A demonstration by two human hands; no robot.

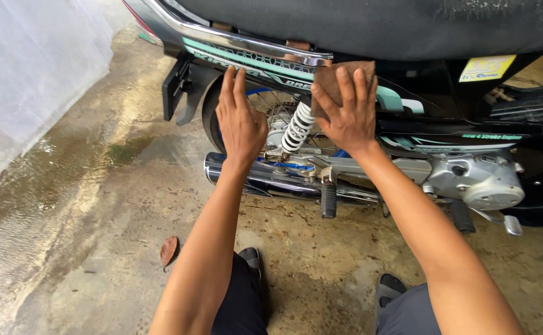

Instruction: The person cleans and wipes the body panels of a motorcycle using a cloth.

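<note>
Your right hand (pixel 346 115) flat, fingers spread, pressing brown cloth (pixel 332 79) against motorcycle side panel (pixel 401 99), just under seat (pixel 377 25). Your left hand (pixel 240 121) open, palm resting on panel beside white spring (pixel 297 127), gripping nothing. Exhaust pipe (pixel 265 180) below.

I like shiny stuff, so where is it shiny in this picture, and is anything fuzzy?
Head view: daylight glints off the chrome rail and exhaust pipe; the wet floor shines pale at left; the white sheet looks washed out and soft; both hands, left and right on the cloth, are sharp.
</note>
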